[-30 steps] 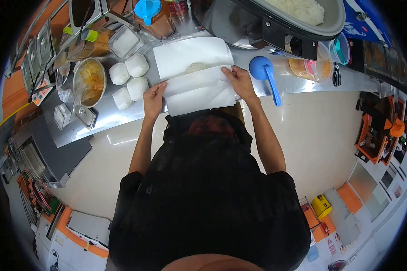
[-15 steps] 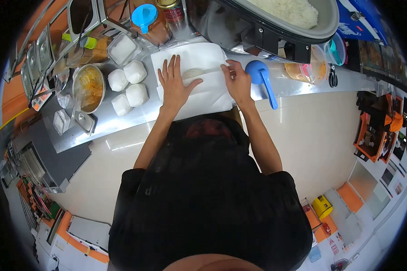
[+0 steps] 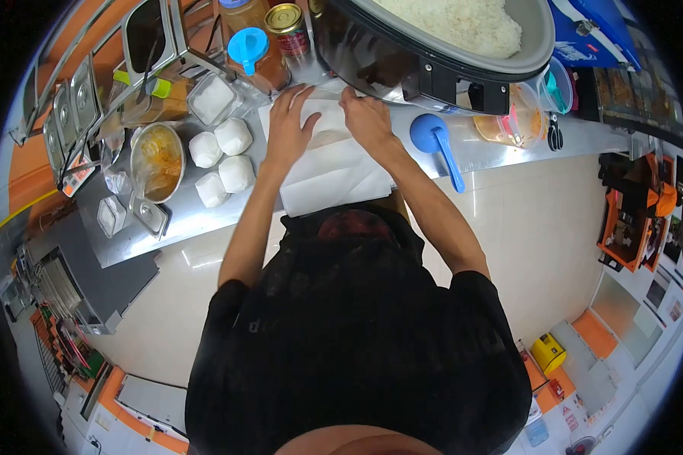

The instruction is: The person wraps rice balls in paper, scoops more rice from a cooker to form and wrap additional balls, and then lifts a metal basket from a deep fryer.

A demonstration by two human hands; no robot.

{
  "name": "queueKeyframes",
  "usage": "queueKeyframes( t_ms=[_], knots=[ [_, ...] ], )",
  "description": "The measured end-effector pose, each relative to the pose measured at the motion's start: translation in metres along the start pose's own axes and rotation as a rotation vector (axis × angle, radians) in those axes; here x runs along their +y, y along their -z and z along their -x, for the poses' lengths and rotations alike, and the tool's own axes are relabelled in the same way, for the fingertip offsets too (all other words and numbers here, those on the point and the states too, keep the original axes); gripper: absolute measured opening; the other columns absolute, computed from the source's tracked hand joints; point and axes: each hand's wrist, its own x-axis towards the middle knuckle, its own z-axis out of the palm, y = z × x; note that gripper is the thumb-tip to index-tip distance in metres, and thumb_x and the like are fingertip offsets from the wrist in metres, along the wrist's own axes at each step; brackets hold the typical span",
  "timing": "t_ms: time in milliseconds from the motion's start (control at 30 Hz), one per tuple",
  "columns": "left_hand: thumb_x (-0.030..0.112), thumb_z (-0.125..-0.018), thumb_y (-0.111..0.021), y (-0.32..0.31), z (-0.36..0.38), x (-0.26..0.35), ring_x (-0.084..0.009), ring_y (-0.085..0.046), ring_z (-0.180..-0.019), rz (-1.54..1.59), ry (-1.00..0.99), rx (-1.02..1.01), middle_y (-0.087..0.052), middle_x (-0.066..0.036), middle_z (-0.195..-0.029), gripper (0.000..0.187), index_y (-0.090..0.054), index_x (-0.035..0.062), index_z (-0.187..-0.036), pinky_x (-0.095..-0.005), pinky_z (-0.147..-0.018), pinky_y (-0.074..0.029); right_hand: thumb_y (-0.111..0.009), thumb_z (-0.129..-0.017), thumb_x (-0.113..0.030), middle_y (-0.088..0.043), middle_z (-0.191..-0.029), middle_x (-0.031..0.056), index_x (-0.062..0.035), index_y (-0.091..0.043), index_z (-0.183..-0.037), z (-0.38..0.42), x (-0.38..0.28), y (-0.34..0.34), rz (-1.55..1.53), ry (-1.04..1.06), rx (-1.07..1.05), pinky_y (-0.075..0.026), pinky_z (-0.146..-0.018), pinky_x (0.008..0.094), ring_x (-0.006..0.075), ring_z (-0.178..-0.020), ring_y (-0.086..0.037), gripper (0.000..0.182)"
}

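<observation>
White paper (image 3: pixel 334 182) lies under and nearer the body than 2 hands' fingers. Left hand (image 3: pixel 287 130): fingers apart. Right hand (image 3: pixel 367 121): fingers curled; cannot tell if pinching. Paper seems light, floppy, easily creased; best held by edges.

Glare brightens the steel counter (image 3: pixel 190 220); warped edges fade to black.

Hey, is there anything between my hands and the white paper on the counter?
Nothing visible is. Your left hand and right hand are both over the far part of the white paper. The rice cooker stands beyond the paper, and the blue ladle lies to its right, neither in between.
</observation>
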Motion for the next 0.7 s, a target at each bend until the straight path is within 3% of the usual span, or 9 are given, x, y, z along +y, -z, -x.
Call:
queueKeyframes(
  t_ms=[67,100,233,300,400,600,700],
  knots=[
    [0.013,-0.085,-0.080,0.003,-0.024,-0.006,-0.0374,-0.057,-0.127,0.019,-0.165,-0.242,-0.065,-0.015,-0.132,0.050,-0.066,0.0061,-0.132,-0.0467,-0.111,-0.044,-0.059,-0.099,-0.015,-0.075,-0.084,0.0243,0.0000,-0.067,-0.112,0.007,0.004,0.001,-0.072,0.045,0.022,-0.059,-0.070,0.0524,0.0406,-0.078,-0.076,0.021],
    [0.011,-0.086,-0.078,0.002,-0.032,-0.005,-0.0345,-0.063,-0.117,-0.006,-0.195,-0.259,-0.070,-0.014,-0.122,0.037,-0.071,0.0056,-0.121,-0.0438,-0.103,-0.050,-0.059,-0.099,-0.015,-0.075,-0.084,0.0243,0.0000,-0.067,-0.112,0.007,0.005,0.003,-0.070,0.048,0.025,-0.059,-0.070,0.0524,0.0406,-0.078,-0.076,0.021],
    [0.012,-0.085,-0.079,-0.003,-0.049,-0.015,-0.0351,-0.069,-0.106,0.000,-0.176,-0.447,-0.073,-0.015,-0.115,0.028,-0.073,0.0052,-0.112,-0.0433,-0.094,-0.055,-0.059,-0.102,-0.021,-0.075,-0.085,0.0216,-0.0024,-0.067,-0.112,0.012,0.010,0.006,-0.065,0.027,0.070,-0.058,-0.068,0.0524,0.0390,-0.077,-0.076,0.023],
    [0.013,-0.087,-0.078,-0.003,-0.054,-0.014,-0.0358,-0.072,-0.092,0.047,-0.171,-0.473,-0.076,-0.016,-0.103,0.019,-0.074,0.0045,-0.104,-0.0437,-0.083,-0.057,-0.058,-0.102,-0.022,-0.076,-0.086,0.0208,-0.0034,-0.066,-0.114,0.015,0.011,0.009,-0.060,-0.005,0.065,-0.058,-0.068,0.0524,0.0389,-0.076,-0.076,0.023],
    [0.016,-0.091,-0.076,0.001,-0.057,-0.011,-0.0373,-0.073,-0.091,0.111,-0.076,-0.553,-0.077,-0.016,-0.099,0.018,-0.074,0.0040,-0.104,-0.0442,-0.082,-0.056,-0.061,-0.101,-0.025,-0.076,-0.086,0.0189,-0.0064,-0.064,-0.120,0.025,0.009,0.015,-0.064,-0.002,0.131,-0.058,-0.067,0.0514,0.0371,-0.075,-0.075,0.026],
    [0.020,-0.097,-0.072,0.005,-0.049,-0.003,-0.0369,-0.074,-0.081,-0.056,-0.206,-0.527,-0.077,-0.015,-0.090,0.016,-0.072,0.0059,-0.104,-0.0474,-0.075,-0.057,-0.073,-0.095,-0.032,-0.076,-0.090,0.0152,-0.0141,-0.061,-0.120,0.027,0.012,0.006,-0.107,0.042,0.163,-0.058,-0.062,0.0492,0.0380,-0.071,-0.073,0.033],
    [0.022,-0.099,-0.068,0.010,-0.042,0.006,-0.0396,-0.074,-0.084,-0.019,-0.151,-0.493,-0.078,-0.014,-0.093,0.018,-0.072,0.0060,-0.104,-0.0468,-0.080,-0.058,-0.074,-0.094,-0.029,-0.074,-0.099,0.0121,-0.0148,-0.064,-0.119,0.027,0.006,0.007,-0.107,0.060,0.198,-0.059,-0.066,0.0462,0.0347,-0.082,-0.074,0.030]
  ],
)
